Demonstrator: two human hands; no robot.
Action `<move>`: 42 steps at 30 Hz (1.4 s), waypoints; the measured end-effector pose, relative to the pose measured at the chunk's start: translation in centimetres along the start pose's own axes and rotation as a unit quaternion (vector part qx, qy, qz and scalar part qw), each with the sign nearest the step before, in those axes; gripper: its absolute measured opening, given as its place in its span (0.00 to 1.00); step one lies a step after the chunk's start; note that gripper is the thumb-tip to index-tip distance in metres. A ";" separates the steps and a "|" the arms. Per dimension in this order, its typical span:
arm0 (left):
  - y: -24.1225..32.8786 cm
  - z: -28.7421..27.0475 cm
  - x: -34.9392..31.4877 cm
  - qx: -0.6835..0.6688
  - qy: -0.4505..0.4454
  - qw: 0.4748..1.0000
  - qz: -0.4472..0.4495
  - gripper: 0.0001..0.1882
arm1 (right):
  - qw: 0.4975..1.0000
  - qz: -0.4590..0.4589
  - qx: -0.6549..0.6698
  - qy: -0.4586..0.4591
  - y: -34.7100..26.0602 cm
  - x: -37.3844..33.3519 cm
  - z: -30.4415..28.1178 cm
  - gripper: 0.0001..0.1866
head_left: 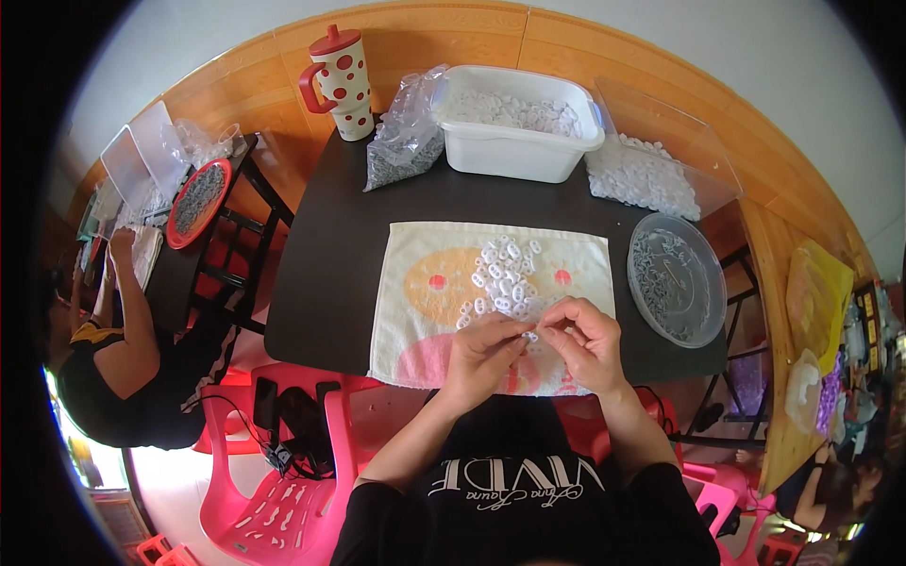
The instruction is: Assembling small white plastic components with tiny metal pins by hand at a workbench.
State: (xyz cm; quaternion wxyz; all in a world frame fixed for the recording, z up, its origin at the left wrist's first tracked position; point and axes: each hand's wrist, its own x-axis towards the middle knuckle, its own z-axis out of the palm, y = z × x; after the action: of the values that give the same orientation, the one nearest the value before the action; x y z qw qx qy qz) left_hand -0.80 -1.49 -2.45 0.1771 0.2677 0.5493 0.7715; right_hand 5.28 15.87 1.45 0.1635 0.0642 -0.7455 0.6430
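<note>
Both of my hands meet over a patterned towel on the dark table. My left hand is closed, thumb and fingers pinching a small white plastic piece with holes. Close against it, my right hand pinches with thumb and forefinger; whatever lies between those fingertips is too small to make out. Just beyond the fingers, a loose pile of small white oval plastic pieces with dark holes lies on the towel. To the right of my right hand stands a round clear tub holding small grey metal parts.
Along the back stand a red-dotted tumbler, a clear bag of grey parts, a white bin of white pieces and a tilted clear box of white pieces. A pink chair is at left. Other people sit at side tables.
</note>
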 end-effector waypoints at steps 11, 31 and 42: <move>0.0 0.1 -0.1 -0.055 -0.005 0.998 0.006 0.19 | 0.996 -0.022 -0.090 0.010 -0.5 0.4 0.6 0.06; 0.2 0.0 -0.3 -0.005 -0.018 0.999 0.038 0.17 | 0.977 -0.078 -0.168 -0.108 -1.6 1.6 -0.2 0.09; 0.3 0.1 -0.3 -0.036 -0.021 0.999 -0.006 0.18 | 0.994 -0.018 -0.073 -0.084 -1.4 1.4 -1.5 0.11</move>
State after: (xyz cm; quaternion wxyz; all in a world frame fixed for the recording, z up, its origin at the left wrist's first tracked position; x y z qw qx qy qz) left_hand -0.45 -1.71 -2.18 0.2028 0.2740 0.5191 0.7838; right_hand 4.66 17.28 3.41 0.1166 0.1192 -0.8004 0.5758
